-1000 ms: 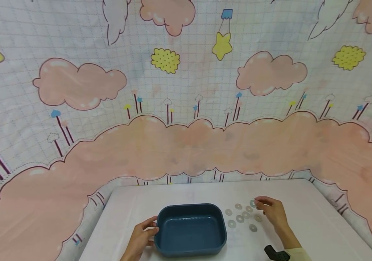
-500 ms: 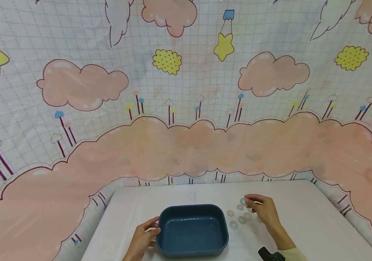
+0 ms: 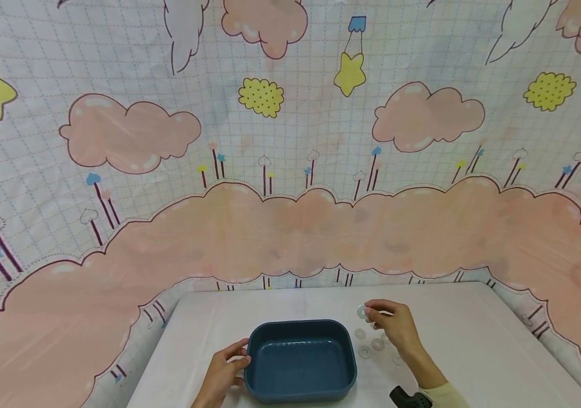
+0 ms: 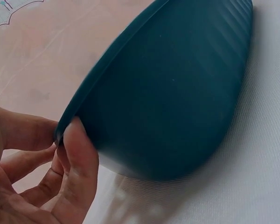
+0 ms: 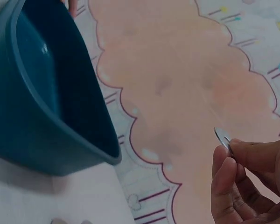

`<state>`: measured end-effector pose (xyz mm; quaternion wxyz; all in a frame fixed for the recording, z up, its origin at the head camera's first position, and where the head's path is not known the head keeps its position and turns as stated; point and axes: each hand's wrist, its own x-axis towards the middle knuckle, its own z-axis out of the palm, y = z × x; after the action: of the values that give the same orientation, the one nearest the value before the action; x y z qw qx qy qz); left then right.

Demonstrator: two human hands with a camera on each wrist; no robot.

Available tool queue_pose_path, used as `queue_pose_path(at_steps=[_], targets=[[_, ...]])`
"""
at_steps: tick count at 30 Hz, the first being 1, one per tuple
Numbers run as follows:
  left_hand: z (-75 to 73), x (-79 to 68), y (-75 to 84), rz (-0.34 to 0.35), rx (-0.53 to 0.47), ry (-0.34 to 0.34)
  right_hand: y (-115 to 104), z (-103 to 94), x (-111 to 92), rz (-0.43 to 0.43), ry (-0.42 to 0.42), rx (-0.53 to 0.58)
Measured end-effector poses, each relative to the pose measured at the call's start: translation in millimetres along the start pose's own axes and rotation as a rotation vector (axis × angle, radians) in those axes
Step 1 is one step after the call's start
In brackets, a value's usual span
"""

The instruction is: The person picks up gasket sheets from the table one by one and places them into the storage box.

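Note:
A dark blue rectangular plastic box (image 3: 300,392) stands on the table in the head view. At its left end my left hand (image 3: 221,368) pinches the rim between thumb and fingers, seen close in the left wrist view at the box's rim (image 4: 91,77). My right hand (image 3: 396,326) is raised beyond the box's far right corner. Between its thumb and fingertips it pinches a flat metal washer (image 5: 222,139), tilted nearly edge-on in the right wrist view. Below that hand lie several more washers (image 3: 377,344), some partly covered by the hand and forearm.
The white-covered table (image 3: 204,317) runs back to a patterned cloth backdrop (image 3: 290,232) with clouds and stars. A black device (image 3: 410,398) is strapped at the right wrist. The loose washers lie just right of the box.
My right hand has moved left toward the box with the washer in its fingertips, passing over the other washers. My left hand has stayed on the box rim.

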<state>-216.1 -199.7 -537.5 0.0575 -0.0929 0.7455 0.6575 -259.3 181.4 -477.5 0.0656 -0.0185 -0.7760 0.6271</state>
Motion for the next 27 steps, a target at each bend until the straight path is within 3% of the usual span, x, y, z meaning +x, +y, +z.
queue_pose_path(at_steps=[27], targets=[[1.2, 2.2, -3.1, -0.008, 0.016, 0.026, -13, 66.2, -10, -0.002, -0.166, 0.160]])
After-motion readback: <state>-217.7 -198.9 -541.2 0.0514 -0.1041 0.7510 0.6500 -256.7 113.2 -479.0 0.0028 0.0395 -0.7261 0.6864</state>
